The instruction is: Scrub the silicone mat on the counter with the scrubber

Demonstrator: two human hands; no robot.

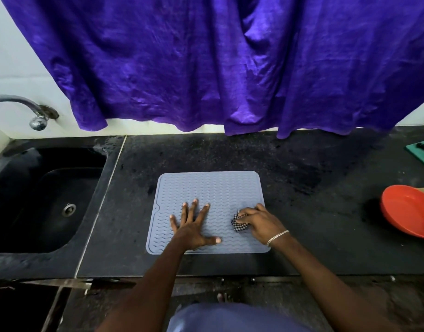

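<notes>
A grey-blue silicone mat (211, 188) with a wavy ribbed surface lies flat on the dark stone counter (290, 168), near its front edge. My left hand (194, 226) presses flat on the mat's near-left part, fingers spread. My right hand (259, 220) sits on the mat's right edge, fingers curled over a dark checkered scrubber (238, 224) that touches the mat. Only the scrubber's left side shows from under the fingers.
A black sink (45, 200) with a drain is set into the counter at the left, a metal tap (38, 116) above it. A purple cloth (218, 63) hangs over the counter's back. An orange bowl (407, 212) and a green board (422, 152) stand at the right.
</notes>
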